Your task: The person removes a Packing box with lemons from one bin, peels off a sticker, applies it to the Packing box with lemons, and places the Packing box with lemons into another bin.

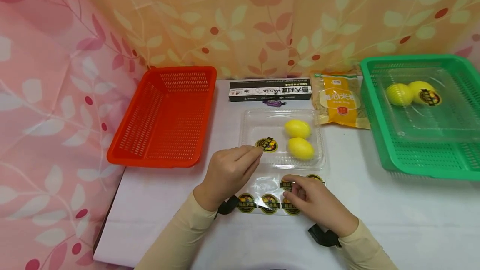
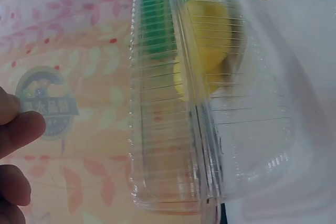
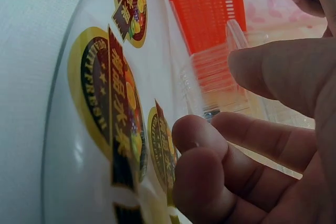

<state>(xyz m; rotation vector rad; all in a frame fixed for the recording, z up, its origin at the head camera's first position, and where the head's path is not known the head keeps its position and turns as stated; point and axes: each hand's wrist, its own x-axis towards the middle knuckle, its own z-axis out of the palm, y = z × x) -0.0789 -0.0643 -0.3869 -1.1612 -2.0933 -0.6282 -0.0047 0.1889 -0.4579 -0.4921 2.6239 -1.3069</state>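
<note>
A round black-and-gold fruit sticker (image 1: 267, 144) is pinched between my left hand's (image 1: 234, 170) thumb and finger, over the near left part of a clear plastic box (image 1: 245, 124). In the left wrist view the sticker (image 2: 47, 106) shows its pale back, upright beside the box. Two yellow lemons (image 1: 298, 129) lie in the right side of the box. My right hand (image 1: 318, 203) hovers over the sticker sheet (image 1: 266, 182), its fingers loosely bent and thumb apart, holding nothing. Several stickers (image 3: 107, 103) remain on that glossy sheet.
An orange-red basket (image 1: 176, 116) stands at the left. The green basket (image 1: 386, 149) at the right holds another clear box with two lemons and a sticker. Behind lie a pasta box (image 1: 270, 90), a purple-wrapped candy (image 1: 274, 103) and a yellow food bag (image 1: 339, 101).
</note>
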